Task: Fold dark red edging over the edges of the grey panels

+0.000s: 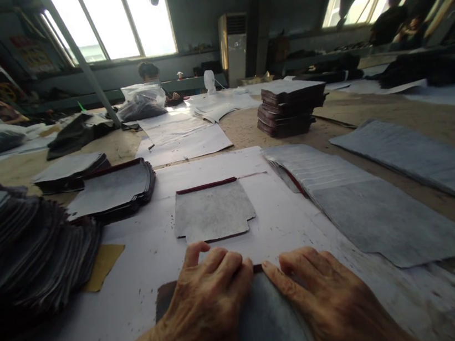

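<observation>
My left hand [205, 302] and my right hand [326, 297] lie side by side, fingers flat, on a grey cut piece [269, 327] at the table's near edge. Both press its far edge, where a dark red strip shows between the fingertips. Just beyond them lies another grey cut piece [212, 213] with a dark red top edge, on white paper [150, 281]. Neither hand grips anything.
A tall stack of grey pieces [23, 242] stands at the left, with smaller stacks [113, 191] behind it. A fanned row of pieces [367, 213] spreads to the right. A dark stack [290, 107] stands farther back. A yellow scrap [103, 263] lies left. People sit at the far end.
</observation>
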Motion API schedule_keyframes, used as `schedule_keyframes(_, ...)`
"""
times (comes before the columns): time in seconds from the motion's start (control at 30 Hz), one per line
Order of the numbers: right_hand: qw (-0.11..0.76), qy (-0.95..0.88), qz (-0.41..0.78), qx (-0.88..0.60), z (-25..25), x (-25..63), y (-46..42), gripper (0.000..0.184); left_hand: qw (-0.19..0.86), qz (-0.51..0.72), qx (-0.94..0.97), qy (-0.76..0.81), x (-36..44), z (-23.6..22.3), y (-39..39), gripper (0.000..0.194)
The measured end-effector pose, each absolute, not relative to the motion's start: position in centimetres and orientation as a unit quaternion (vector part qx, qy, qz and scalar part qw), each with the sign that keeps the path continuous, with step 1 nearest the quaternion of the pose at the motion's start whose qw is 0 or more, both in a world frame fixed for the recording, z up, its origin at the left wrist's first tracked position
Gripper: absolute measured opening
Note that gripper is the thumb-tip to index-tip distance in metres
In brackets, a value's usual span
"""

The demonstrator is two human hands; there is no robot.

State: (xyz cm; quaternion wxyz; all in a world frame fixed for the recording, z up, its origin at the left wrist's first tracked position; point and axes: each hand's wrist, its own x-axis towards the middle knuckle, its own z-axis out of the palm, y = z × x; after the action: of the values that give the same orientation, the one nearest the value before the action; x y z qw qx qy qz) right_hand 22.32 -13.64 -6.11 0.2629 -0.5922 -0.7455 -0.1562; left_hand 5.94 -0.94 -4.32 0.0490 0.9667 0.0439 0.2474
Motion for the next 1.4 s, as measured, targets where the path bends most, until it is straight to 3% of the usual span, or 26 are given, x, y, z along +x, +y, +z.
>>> schedule_keyframes(0.23, 0.271, -0.748, -0.146, -0.588, -6.2, 23.0, -13.6, 0.038, 0.115, 0.259, 0.959, 0.027, 1.3, -4.7, 1.8, 0.036)
schedule_keyframes(0.43, 0.331, -0.708, -0.034, -0.623, -4.9, 25.0, -13.4, 0.025, 0.131, 0.283, 0.95, 0.022, 0.8, -5.2, 2.1, 0.034)
schedule_keyframes(0.53, 0.336, -0.68, -0.083, -0.647, -4.1, 24.8, -12.8, 0.021, 0.138, 0.279, 0.95, 0.023, 1.1, -5.3, 2.0, 0.029)
schedule_keyframes(0.67, 0.342, -0.728, -0.102, -0.585, -3.9, 21.2, -10.7, 0.029, 0.125, 0.284, 0.951, 0.013, 1.3, -5.4, 1.9, 0.025)
schedule_keyframes(0.8, 0.325, -0.765, -0.059, -0.553, -5.0, 17.5, -8.6, 0.035, 0.118, 0.272, 0.955, 0.01, 1.1, -5.1, 1.8, 0.024)
schedule_keyframes(1.13, 0.318, -0.785, -0.101, -0.522, -5.7, 17.6, -8.5, 0.034, 0.122, 0.253, 0.96, 0.016, -1.3, -4.7, 3.1, 0.028)
schedule_keyframes(1.4, 0.238, -0.819, -0.154, -0.499, -4.9, 17.1, -8.2, 0.041, 0.072, 0.23, 0.971, 0.003, -0.8, -4.4, 2.6, 0.027)
